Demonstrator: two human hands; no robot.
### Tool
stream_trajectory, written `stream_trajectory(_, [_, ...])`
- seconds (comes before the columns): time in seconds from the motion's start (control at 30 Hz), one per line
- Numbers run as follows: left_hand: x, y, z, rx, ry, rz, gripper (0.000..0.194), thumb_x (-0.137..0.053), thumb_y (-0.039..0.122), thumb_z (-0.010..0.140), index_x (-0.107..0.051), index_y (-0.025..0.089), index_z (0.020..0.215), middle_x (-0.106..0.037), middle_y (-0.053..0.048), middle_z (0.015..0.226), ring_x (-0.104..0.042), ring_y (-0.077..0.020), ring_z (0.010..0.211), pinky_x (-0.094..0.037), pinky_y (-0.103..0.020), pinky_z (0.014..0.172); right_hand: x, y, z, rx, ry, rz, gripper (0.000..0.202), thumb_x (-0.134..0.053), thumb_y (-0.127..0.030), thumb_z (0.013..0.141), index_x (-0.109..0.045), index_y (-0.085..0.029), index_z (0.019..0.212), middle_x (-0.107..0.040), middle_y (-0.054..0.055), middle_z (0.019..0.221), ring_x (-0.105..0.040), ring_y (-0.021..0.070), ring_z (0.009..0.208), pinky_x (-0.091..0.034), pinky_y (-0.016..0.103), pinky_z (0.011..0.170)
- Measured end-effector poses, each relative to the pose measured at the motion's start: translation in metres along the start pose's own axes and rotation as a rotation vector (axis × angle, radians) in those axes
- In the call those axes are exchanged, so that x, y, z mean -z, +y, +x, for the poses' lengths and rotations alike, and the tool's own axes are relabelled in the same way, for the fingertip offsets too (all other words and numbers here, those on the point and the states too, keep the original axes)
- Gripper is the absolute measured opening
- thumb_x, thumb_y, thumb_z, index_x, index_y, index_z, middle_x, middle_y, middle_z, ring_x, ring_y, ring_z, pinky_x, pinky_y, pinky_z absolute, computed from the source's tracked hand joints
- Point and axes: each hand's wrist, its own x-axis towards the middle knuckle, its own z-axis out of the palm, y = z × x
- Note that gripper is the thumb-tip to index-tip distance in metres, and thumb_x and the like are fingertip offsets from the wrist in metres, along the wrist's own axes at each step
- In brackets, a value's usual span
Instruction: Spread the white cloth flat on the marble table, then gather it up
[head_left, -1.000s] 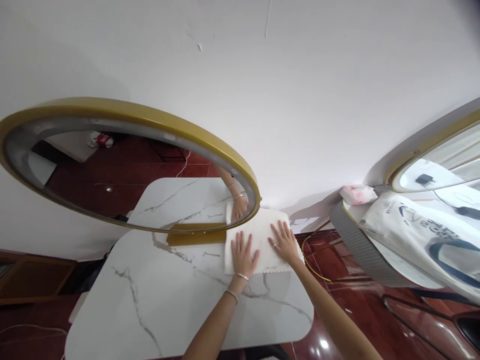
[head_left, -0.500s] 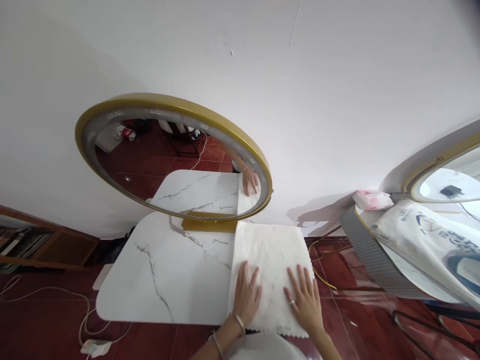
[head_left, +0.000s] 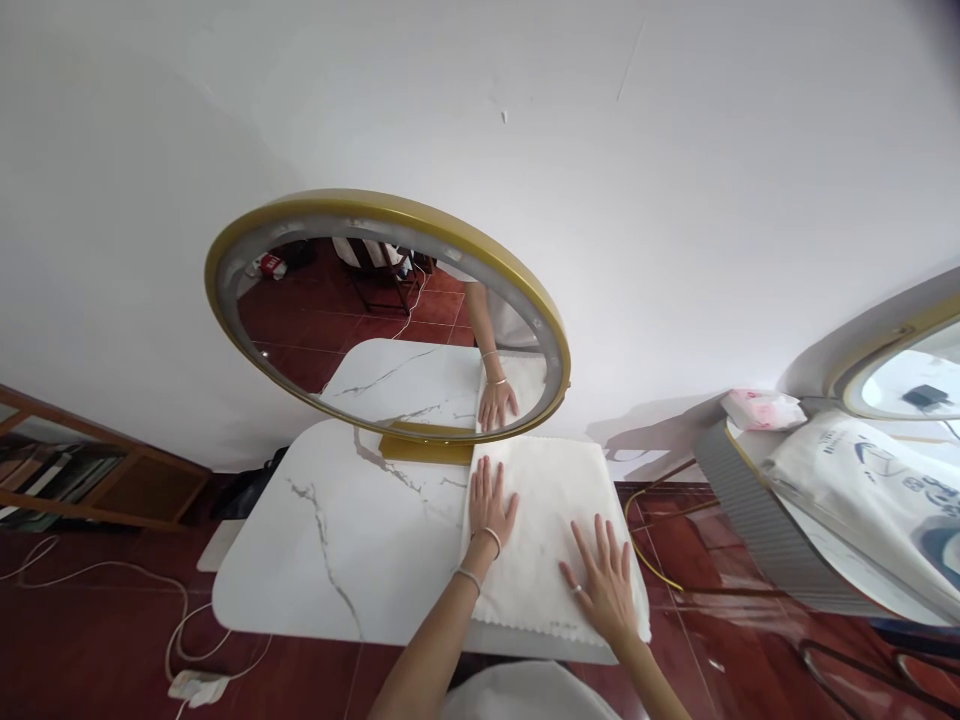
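Spread flat as it is beneath two bare hands, a white cloth [head_left: 544,530] with a scalloped edge covers the three o'clock end of a white, grey-veined table [head_left: 292,560], its near corner at four o'clock reaching past the tabletop.

With the cloth as the centre of the clock face, the left hand [head_left: 491,508] lies palm down at ten o'clock, close to the cloth's border. It is open, its fingers slightly parted, and it grips nothing; two bracelets [head_left: 477,565] circle the wrist. At four o'clock, the right hand [head_left: 606,588] also rests palm down on the fabric, its fingers fanned wider, gripping nothing, with a ring [head_left: 577,589] on one finger.

Just beside the cloth at ten o'clock is a gold base [head_left: 426,446]. Above it, towards eleven, stands a tilted oval mirror [head_left: 352,350] in a gold frame, reflecting a hand on the cloth, the tabletop and a chair.

Well apart at three o'clock is a second table [head_left: 772,535] with a ribbed grey side. It carries a pink-and-white packet [head_left: 763,410], towards two o'clock, and a white bag [head_left: 832,470] with dark blue print. Across the red floor [head_left: 315,685], a white power strip [head_left: 197,687] lies at eight o'clock, and a wooden cabinet [head_left: 146,490] holding books [head_left: 60,470] stands at nine.
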Motion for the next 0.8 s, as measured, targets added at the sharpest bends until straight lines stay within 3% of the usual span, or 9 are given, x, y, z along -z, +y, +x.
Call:
stream_trajectory(0.13, [0.012, -0.03, -0.013, 0.04, -0.004, 0.022, 0.067, -0.044, 0.037, 0.09, -0.016, 0.022, 0.148, -0.007, -0.008, 0.158, -0.012, -0.0244, 0.144, -0.026, -0.044, 0.115, 0.001, -0.031, -0.003, 0.14, -0.053, 0.01, 0.067, -0.042, -0.049, 0.091, -0.014, -0.032, 0.149, -0.011, 0.007, 0.157, -0.016, 0.033, 0.142, -0.022, 0.058, 0.109])
stream_trajectory(0.27, [0.029, -0.079, -0.022, 0.065, -0.016, 0.049, 0.065, -0.043, 0.039, 0.09, -0.018, 0.022, 0.148, -0.009, -0.008, 0.157, -0.014, -0.0247, 0.143, -0.026, -0.044, 0.115, -0.008, -0.076, -0.001, 0.187, -0.058, 0.03, 0.067, -0.044, -0.051, 0.089, -0.019, -0.03, 0.148, -0.021, 0.01, 0.154, -0.019, 0.0355, 0.14, -0.022, 0.061, 0.107])
stream_trajectory(0.4, [0.051, -0.136, -0.027, 0.028, -0.037, 0.066, 0.065, -0.042, 0.04, 0.092, -0.016, 0.023, 0.148, -0.007, -0.008, 0.157, -0.014, -0.0258, 0.143, -0.026, -0.045, 0.114, -0.025, -0.125, 0.022, 0.154, -0.027, 0.145, 0.065, -0.045, -0.049, 0.09, -0.021, -0.029, 0.148, -0.048, 0.01, 0.136, -0.038, 0.0292, 0.129, -0.027, 0.055, 0.108])
stream_trajectory(0.5, [0.067, -0.166, -0.043, -0.035, -0.042, 0.076, 0.066, -0.04, 0.038, 0.093, -0.009, 0.021, 0.149, -0.003, -0.01, 0.157, -0.011, -0.0277, 0.143, -0.025, -0.047, 0.113, -0.044, -0.16, 0.057, 0.025, -0.022, 0.195, 0.062, -0.038, -0.048, 0.092, -0.022, -0.025, 0.148, -0.047, 0.013, 0.135, -0.038, 0.0279, 0.128, -0.031, 0.052, 0.106])
stream_trajectory(0.63, [0.084, -0.17, -0.097, -0.174, -0.071, 0.096, 0.072, -0.046, 0.048, 0.089, -0.014, 0.025, 0.149, -0.005, -0.01, 0.157, -0.012, -0.0325, 0.143, -0.022, -0.05, 0.112, -0.069, -0.191, 0.095, -0.227, -0.095, 0.067, 0.061, -0.024, -0.053, 0.093, -0.025, -0.023, 0.147, -0.022, 0.014, 0.153, -0.012, 0.0324, 0.141, -0.011, 0.068, 0.105])
stream_trajectory(0.7, [0.089, -0.162, -0.125, -0.205, -0.088, 0.101, 0.077, -0.05, 0.055, 0.084, -0.018, 0.026, 0.148, -0.01, -0.01, 0.157, -0.014, -0.0341, 0.142, -0.02, -0.051, 0.112, -0.076, -0.195, 0.1, -0.275, -0.146, -0.006, 0.061, -0.023, -0.053, 0.092, -0.026, -0.024, 0.146, -0.019, 0.012, 0.154, -0.006, 0.03, 0.143, -0.003, 0.068, 0.106])
stream_trajectory(0.8, [0.091, -0.152, -0.145, -0.175, -0.086, 0.089, 0.08, -0.052, 0.058, 0.081, -0.021, 0.026, 0.147, -0.017, -0.01, 0.156, -0.017, -0.0334, 0.142, -0.019, -0.05, 0.112, -0.079, -0.193, 0.097, -0.273, -0.176, -0.061, 0.062, -0.024, -0.053, 0.091, -0.025, -0.025, 0.147, -0.017, 0.009, 0.155, -0.003, 0.0261, 0.144, -0.002, 0.062, 0.109])
